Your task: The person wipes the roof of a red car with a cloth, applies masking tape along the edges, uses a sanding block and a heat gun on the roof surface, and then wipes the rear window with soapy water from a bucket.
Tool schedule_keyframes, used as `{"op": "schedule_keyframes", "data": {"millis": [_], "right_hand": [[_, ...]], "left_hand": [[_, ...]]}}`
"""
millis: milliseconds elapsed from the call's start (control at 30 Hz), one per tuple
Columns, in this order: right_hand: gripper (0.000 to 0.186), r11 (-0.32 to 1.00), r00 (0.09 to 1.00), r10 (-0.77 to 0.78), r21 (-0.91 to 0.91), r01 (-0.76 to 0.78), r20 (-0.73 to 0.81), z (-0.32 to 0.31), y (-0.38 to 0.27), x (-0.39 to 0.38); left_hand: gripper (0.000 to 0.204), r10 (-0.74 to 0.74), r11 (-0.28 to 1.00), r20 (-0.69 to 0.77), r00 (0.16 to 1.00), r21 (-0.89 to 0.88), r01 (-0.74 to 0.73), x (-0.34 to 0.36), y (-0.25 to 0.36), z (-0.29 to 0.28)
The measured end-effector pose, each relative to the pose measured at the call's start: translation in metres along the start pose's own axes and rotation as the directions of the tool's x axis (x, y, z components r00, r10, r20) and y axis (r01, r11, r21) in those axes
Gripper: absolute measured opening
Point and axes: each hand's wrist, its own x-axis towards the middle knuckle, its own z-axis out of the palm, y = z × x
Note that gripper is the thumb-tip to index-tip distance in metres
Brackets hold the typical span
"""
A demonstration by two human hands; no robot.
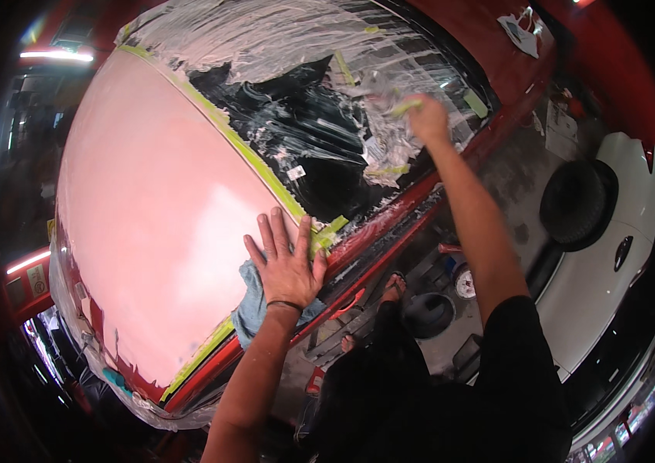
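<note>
The left hand [286, 266] is lying with fingers spread, partly over a blue rag [249, 305], by the pink car panel's [158, 193] edge, while the blurry right hand [428, 122] is squeezing crumpled plastic [383, 116] over dark glass [324, 135].

A black top [443, 417] with a loose short sleeve [520, 339] leaves the right forearm [480, 224] bare, above dark legwear [401, 339] and an open, dark-strapped sandal [398, 275], while a thin dark band [285, 305] circles the left wrist [290, 296].
</note>
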Motion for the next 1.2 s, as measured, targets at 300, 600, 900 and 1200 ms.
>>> {"op": "schedule_keyframes", "data": {"millis": [300, 600, 900, 1200], "right_hand": [[0.074, 0.984, 0.978, 0.048, -0.177, -0.011, 0.204, 0.056, -0.069, 0.108], [0.036, 0.902, 0.991, -0.032, -0.424, 0.085, 0.13, 0.082, -0.038, 0.077], [0.035, 0.931, 0.972, 0.199, -0.334, -0.148, 0.124, -0.013, 0.11, 0.012], [0.101, 0.975, 0.972, 0.048, -0.221, 0.005, 0.232, -0.032, -0.064, -0.146]], "left_hand": [[0.067, 0.004, 1.0, 0.034, 0.999, -0.014, -0.003, 0.004, 0.003, 0.0], [0.068, 0.007, 1.0, 0.031, 0.999, -0.019, -0.007, 0.003, 0.004, 0.0], [0.068, 0.019, 1.0, 0.016, 1.0, 0.019, -0.019, 0.003, 0.008, -0.001], [0.069, -0.002, 0.995, 0.005, 1.0, 0.096, 0.002, -0.004, 0.008, 0.002]]}}
